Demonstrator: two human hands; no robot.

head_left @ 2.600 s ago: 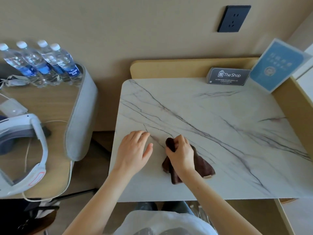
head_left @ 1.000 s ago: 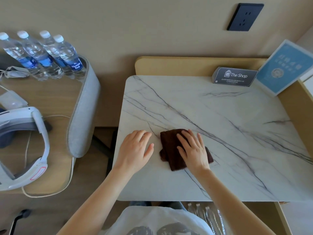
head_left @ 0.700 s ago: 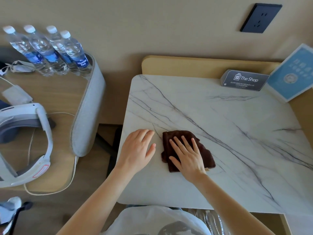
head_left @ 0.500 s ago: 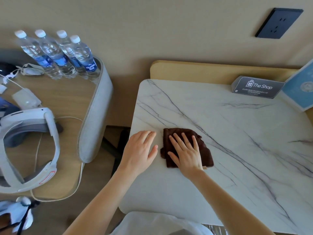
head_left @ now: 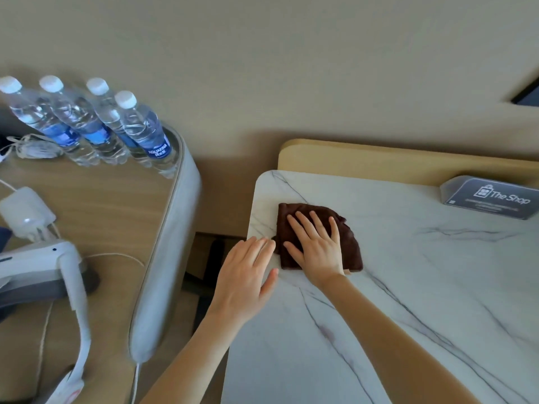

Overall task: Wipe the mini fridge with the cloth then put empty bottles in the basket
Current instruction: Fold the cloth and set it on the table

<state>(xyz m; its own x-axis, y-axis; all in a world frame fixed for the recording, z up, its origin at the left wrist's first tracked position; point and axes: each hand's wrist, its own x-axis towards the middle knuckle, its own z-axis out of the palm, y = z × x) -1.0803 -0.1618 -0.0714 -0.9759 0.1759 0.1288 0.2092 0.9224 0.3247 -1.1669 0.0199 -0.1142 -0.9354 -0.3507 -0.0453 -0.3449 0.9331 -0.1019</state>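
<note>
A dark brown cloth (head_left: 351, 243) lies on the white marble top (head_left: 423, 272) near its far left corner. My right hand (head_left: 316, 247) presses flat on the cloth with straight, spread fingers. My left hand (head_left: 248, 275) rests flat on the marble's left edge, just left of the cloth, fingers straight. Several clear water bottles (head_left: 87, 123) with white caps and blue labels stand upright on the wooden side table (head_left: 110, 205) at the far left. No basket is in view.
A grey "The Shop" sign (head_left: 493, 199) stands at the back right of the marble top. A white headset (head_left: 52, 275), a white adapter (head_left: 26, 214) and cables lie on the side table. A gap separates the two surfaces.
My right hand has slid the cloth away from me toward the far left corner of the marble top. My left hand has stayed on the left edge. The view has shifted left.
</note>
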